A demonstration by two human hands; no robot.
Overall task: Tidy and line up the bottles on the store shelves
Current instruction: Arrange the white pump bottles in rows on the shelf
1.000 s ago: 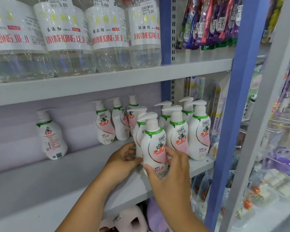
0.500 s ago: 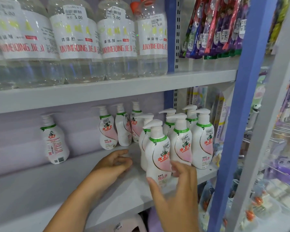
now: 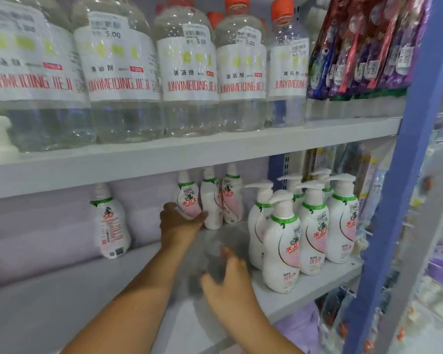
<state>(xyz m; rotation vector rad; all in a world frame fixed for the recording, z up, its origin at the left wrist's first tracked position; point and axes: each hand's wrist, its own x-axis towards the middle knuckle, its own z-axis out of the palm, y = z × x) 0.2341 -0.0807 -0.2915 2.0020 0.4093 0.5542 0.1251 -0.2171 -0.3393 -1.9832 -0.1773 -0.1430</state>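
Note:
White pump bottles with green collars and pink labels stand on the grey lower shelf (image 3: 304, 290). A tight group stands at the right, with its front bottle (image 3: 280, 246) nearest the edge. Three bottles stand at the back; my left hand (image 3: 179, 223) wraps around the leftmost of them (image 3: 188, 198). One lone bottle (image 3: 109, 223) stands far left against the back wall. My right hand (image 3: 228, 277) hovers blurred above the shelf, fingers apart, left of the front bottle and holding nothing.
Large clear bottles (image 3: 187, 70) with orange caps and white labels fill the upper shelf (image 3: 215, 149). Hanging toothbrush packs (image 3: 356, 47) are at the upper right. A blue upright post (image 3: 399, 190) bounds the shelf on the right, with more goods beyond it.
My right hand has let go of the front bottle and drawn back to the left. My left hand has reached to the back row and closed on its leftmost bottle. The camera tilted up.

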